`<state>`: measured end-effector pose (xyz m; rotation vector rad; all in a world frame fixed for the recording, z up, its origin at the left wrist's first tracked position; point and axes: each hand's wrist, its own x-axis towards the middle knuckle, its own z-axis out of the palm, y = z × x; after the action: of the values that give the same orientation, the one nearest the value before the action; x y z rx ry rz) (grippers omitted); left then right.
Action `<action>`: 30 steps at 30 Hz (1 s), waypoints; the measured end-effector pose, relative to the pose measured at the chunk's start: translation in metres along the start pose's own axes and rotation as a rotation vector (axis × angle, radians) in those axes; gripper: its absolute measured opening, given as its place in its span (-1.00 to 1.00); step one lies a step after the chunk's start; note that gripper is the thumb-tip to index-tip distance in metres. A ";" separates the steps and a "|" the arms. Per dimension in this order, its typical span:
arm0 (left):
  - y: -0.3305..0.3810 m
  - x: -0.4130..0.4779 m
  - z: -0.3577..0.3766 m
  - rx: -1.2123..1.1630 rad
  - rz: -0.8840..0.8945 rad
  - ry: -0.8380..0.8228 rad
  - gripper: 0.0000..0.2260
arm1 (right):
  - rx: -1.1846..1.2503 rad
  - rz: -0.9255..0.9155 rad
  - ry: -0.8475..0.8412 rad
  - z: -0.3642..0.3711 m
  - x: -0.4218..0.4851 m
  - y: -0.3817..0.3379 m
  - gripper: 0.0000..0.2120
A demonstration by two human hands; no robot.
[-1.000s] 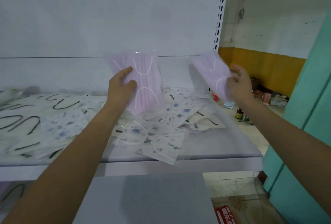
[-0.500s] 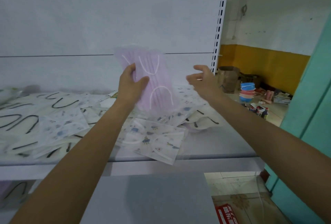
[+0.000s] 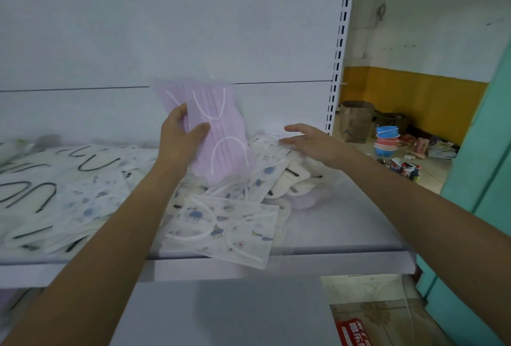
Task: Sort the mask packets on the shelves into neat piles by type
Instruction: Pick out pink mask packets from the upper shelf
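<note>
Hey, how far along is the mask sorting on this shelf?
Early on. No neat pile shows yet. The left hand grips purple packets; the right hand hovers open over printed packets. Left to do: those and the black-loop packets lie jumbled on the shelf.

We see a pale lilac pleated mask packet (image 3: 221,138) with thin white ear loops. Below it lies a white mask packet printed with small blue figures (image 3: 221,231). To the left are white mask packets with black ear loops (image 3: 25,193). The white metal shelf (image 3: 345,221) is plain, the ochre yellow wall band (image 3: 414,96) is behind, and the teal panel (image 3: 486,168) is at the right.
</note>
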<state>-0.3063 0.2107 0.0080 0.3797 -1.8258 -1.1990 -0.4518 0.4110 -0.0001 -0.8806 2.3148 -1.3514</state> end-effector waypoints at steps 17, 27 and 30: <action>-0.005 0.002 0.019 -0.005 -0.006 -0.065 -0.61 | -0.105 0.402 -0.166 -0.052 -0.033 0.016 -0.22; 0.008 -0.002 0.048 0.024 0.048 -0.126 -0.61 | -0.058 0.336 -0.079 -0.035 -0.041 0.020 -0.32; 0.008 -0.003 0.051 0.062 0.060 -0.133 -0.59 | -0.013 0.371 -0.029 -0.055 -0.046 0.027 -0.28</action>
<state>-0.3442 0.2457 0.0064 0.2834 -1.9785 -1.1521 -0.4564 0.4874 0.0025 -0.4382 2.3193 -1.1564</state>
